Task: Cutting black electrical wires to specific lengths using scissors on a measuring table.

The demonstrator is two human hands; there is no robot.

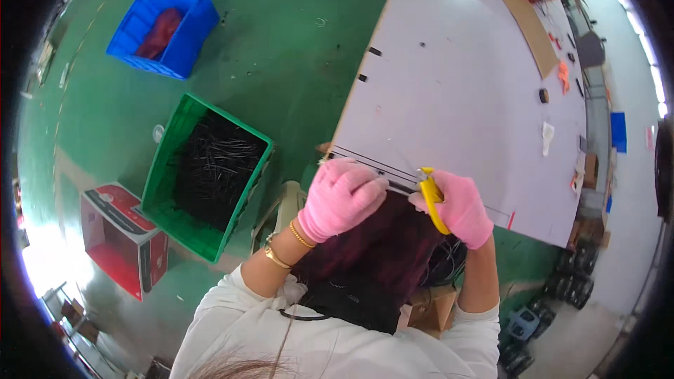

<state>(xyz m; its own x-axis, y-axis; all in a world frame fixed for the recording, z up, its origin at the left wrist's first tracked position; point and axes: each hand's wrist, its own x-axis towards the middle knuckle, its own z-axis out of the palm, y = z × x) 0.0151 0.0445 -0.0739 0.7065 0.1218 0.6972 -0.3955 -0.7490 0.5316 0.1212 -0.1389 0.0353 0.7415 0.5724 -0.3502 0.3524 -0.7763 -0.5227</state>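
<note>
My left hand [344, 198], in a pink glove, is closed at the near left edge of the white table [449, 98]. What its curled fingers hold, if anything, is hidden. Several thin black strands [372, 161] lie straight on the tabletop just beyond it. Between my hands a thicker black strip [401, 187] runs along the table's near edge. My right hand [460, 207], also gloved in pink, is wrapped round yellow-handled cutters [432, 203]. Their short metal end points away from me, over the table edge near the strands.
On the left, a green crate [235, 238] holds many black strips, beside a red-and-grey carton [116, 238]. Farther off stands a blue crate [193, 42] with something red inside. Cardboard [526, 24] and a black tape roll [543, 95] lie on the table's right.
</note>
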